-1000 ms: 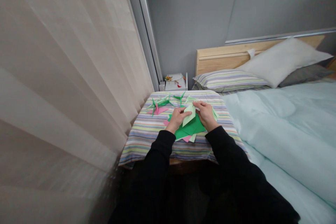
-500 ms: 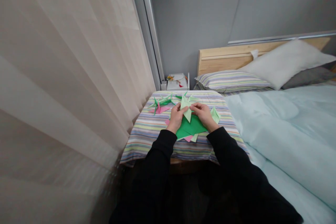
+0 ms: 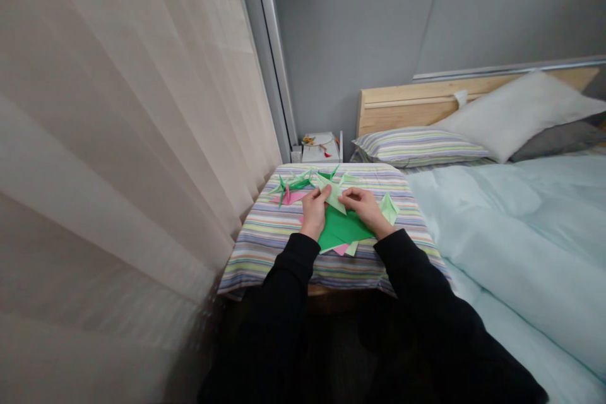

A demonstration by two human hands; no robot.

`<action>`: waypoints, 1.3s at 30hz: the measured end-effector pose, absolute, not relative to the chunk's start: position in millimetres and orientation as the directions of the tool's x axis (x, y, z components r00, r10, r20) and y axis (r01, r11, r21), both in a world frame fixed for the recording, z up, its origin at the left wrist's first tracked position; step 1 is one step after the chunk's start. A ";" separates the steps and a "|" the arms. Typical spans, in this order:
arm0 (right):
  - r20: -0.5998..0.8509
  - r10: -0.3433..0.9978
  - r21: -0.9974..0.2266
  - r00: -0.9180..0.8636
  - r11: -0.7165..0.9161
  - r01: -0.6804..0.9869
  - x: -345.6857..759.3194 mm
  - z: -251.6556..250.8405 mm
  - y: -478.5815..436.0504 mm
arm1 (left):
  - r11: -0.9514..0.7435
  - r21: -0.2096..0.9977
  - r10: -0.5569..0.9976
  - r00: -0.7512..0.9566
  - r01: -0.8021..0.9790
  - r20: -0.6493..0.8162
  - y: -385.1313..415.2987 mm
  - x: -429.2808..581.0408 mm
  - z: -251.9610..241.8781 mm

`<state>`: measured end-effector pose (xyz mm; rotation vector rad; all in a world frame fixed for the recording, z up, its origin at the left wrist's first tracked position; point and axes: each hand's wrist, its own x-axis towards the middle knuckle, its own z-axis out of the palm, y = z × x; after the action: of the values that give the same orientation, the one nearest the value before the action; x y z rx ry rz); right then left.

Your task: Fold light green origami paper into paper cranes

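A light green folded paper (image 3: pixel 334 196) is held up over the table between both hands. My left hand (image 3: pixel 314 211) pinches its left side, thumb on top. At its right edge, the fingertips of my right hand (image 3: pixel 363 204) are closed on the paper. Below the hands lies a stack of dark green paper (image 3: pixel 341 231), with pink and pale green corners sticking out at its front. Another pale green folded piece (image 3: pixel 389 207) rests right of my right hand. Folded paper cranes, green (image 3: pixel 294 184) and pink (image 3: pixel 288 196), sit behind my left hand.
A striped cloth (image 3: pixel 265 243) covers the small table. On the left hangs a pale curtain (image 3: pixel 142 139); to the right is a bed with a light blue quilt (image 3: pixel 511 221) and pillows (image 3: pixel 516 113). Behind the table, a white stand (image 3: pixel 319 150) holds small items.
The light green folded paper has tilted, its upper tip swinging left and its lower tip right. My hands have shifted only slightly with it.
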<state>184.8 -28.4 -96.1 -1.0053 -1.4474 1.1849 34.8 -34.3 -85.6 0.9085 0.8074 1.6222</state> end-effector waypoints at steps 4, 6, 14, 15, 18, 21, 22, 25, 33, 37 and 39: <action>0.178 0.975 -0.984 -0.129 0.181 0.007 186.4 -94.9 -28.9 | -0.183 0.858 0.983 -0.100 -0.479 0.154 -35.7 36.7 -85.5; 0.179 0.977 -0.984 -0.114 0.178 -0.013 186.5 -93.9 -29.0 | -0.174 0.859 0.985 -0.085 -0.482 0.152 -35.8 37.0 -86.0; 0.190 0.973 -0.982 -0.135 0.187 -0.034 184.5 -91.7 -32.3 | -0.163 0.884 0.986 -0.032 -0.438 0.166 -36.5 37.5 -85.7; 0.194 0.973 -0.981 -0.128 0.192 -0.028 185.0 -92.1 -32.1 | -0.174 0.887 0.984 -0.039 -0.429 0.174 -36.7 37.2 -85.3; 0.218 0.973 -0.976 -0.081 0.217 -0.009 187.0 -93.5 -30.3 | -0.205 0.892 0.979 -0.077 -0.404 0.190 -36.6 36.3 -84.7; 0.262 0.965 -0.965 -0.021 0.262 0.004 187.7 -93.9 -28.8 | -0.203 0.892 0.979 -0.066 -0.403 0.193 -36.5 36.2 -84.7; 0.281 0.960 -0.960 -0.005 0.281 0.006 187.3 -93.5 -28.8 | -0.194 0.892 0.980 -0.052 -0.408 0.190 -36.6 36.4 -84.7; 0.346 0.938 -0.938 0.019 0.346 0.004 185.2 -90.2 -30.7 | -0.167 0.889 0.984 -0.018 -0.427 0.176 -37.5 37.1 -84.0; 0.462 0.884 -0.887 0.067 0.462 0.016 182.5 -83.3 -34.0 | -0.087 0.897 0.981 0.118 -0.433 0.152 -46.5 38.1 -76.9; 0.440 0.897 -0.898 0.049 0.438 0.042 184.3 -88.5 -29.7 | -0.068 0.899 0.987 0.100 -0.434 0.123 -43.7 36.9 -79.8; 0.414 0.910 -0.910 0.035 0.411 0.061 185.3 -91.6 -27.3 | -0.073 0.892 0.992 0.059 -0.445 0.110 -40.0 35.5 -82.4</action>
<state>185.3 -27.3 -91.6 -0.9486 -1.3839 0.8320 35.5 -40.0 -82.4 0.9667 0.7620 1.3986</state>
